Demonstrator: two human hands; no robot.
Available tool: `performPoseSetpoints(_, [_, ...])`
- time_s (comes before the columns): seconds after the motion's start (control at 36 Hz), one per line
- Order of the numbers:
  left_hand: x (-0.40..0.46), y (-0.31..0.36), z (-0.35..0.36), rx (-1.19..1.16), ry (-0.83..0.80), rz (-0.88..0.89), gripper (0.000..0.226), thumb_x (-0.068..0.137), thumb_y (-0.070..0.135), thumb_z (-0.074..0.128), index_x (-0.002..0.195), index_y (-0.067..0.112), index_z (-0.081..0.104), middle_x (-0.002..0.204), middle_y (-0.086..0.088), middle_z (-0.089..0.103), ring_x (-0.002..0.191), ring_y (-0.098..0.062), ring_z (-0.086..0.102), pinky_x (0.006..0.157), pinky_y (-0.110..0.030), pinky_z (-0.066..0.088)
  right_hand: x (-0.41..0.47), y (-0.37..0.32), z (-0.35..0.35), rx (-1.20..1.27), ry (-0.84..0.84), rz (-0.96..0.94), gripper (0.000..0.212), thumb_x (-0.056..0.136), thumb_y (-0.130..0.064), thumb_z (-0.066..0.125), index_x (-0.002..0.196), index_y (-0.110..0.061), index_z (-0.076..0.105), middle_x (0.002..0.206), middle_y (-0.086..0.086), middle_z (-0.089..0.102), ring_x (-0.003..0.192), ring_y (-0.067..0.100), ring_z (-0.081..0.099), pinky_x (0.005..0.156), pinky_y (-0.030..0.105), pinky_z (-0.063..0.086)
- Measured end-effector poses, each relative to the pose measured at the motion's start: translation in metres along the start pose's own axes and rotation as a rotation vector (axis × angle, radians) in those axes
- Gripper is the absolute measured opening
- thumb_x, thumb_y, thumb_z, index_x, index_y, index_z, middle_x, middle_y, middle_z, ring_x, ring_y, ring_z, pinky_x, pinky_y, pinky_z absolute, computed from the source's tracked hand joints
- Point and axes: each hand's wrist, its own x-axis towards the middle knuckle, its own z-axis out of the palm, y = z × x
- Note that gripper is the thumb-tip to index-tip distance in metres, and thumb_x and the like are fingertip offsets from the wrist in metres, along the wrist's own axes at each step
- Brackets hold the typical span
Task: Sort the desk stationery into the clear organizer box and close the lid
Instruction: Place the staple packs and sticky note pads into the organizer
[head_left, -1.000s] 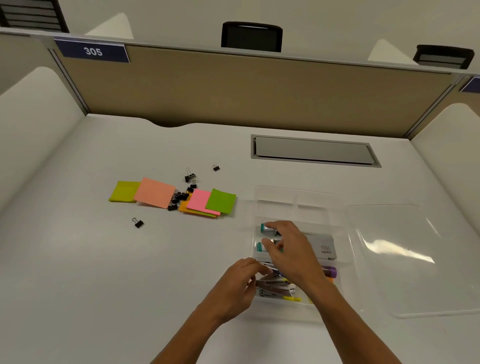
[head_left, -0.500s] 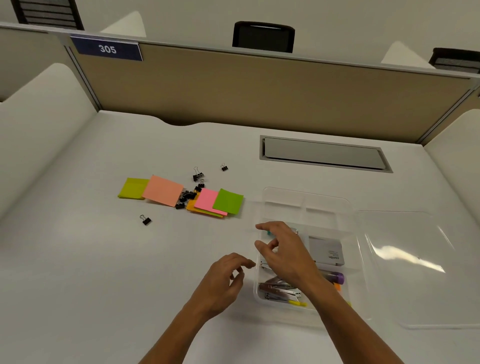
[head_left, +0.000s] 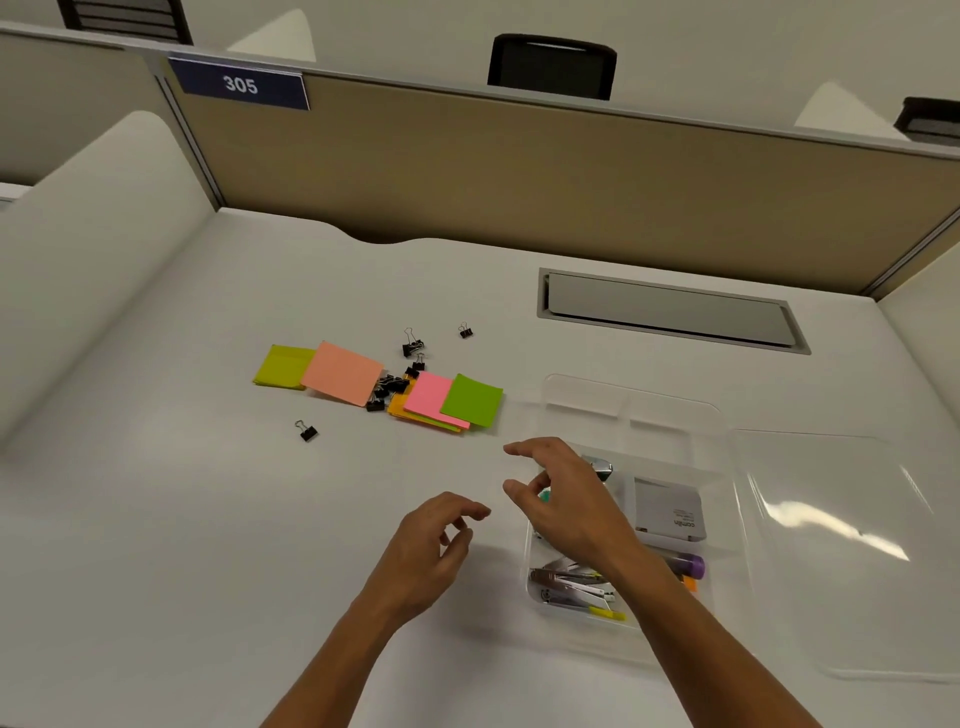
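Nearest me, both hands hover empty above the white table (head_left: 156, 545): the left hand (head_left: 426, 551) with fingers loosely curled, the right hand (head_left: 566, 499) spread over the clear organizer box (head_left: 722, 415), which holds pens and a stapler. Its lid (head_left: 857, 551) lies open at right. Farther left sit the sticky notes (head_left: 457, 400) and scattered binder clips (head_left: 392, 387)

White desk (head_left: 156, 519), sticky notes (head_left: 343, 372), binder clips (head_left: 307, 431), organizer box (head_left: 631, 405), lid (head_left: 852, 551)
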Motion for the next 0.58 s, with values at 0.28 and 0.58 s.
performPoseSetpoints(0.28, [-0.002,-0.007,-0.013,-0.02,0.043,-0.021,0.031,0.094,0.011,0.057,0.112,0.035,0.062,0.112,0.02,0.061,0.103,-0.003,0.058,0.079,-0.014,0.051,0.013,-0.011,0.006,-0.054,-0.055,-0.046,0.042,0.094,-0.041,0.058,0.134,-0.036,0.05,0.139,-0.013,0.045,0.085,0.0,0.062,0.087,0.02,0.047])
performPoseSetpoints(0.58, [0.002,-0.015,-0.028,-0.025,0.085,-0.034,0.03,0.094,0.009,0.057,0.112,0.033,0.063,0.112,0.017,0.062,0.101,-0.003,0.059,0.079,-0.014,0.051,0.036,-0.012,0.012,-0.145,-0.117,-0.122,0.044,0.093,-0.042,0.059,0.136,-0.036,0.048,0.139,-0.011,0.044,0.086,0.003,0.063,0.09,0.027,0.049])
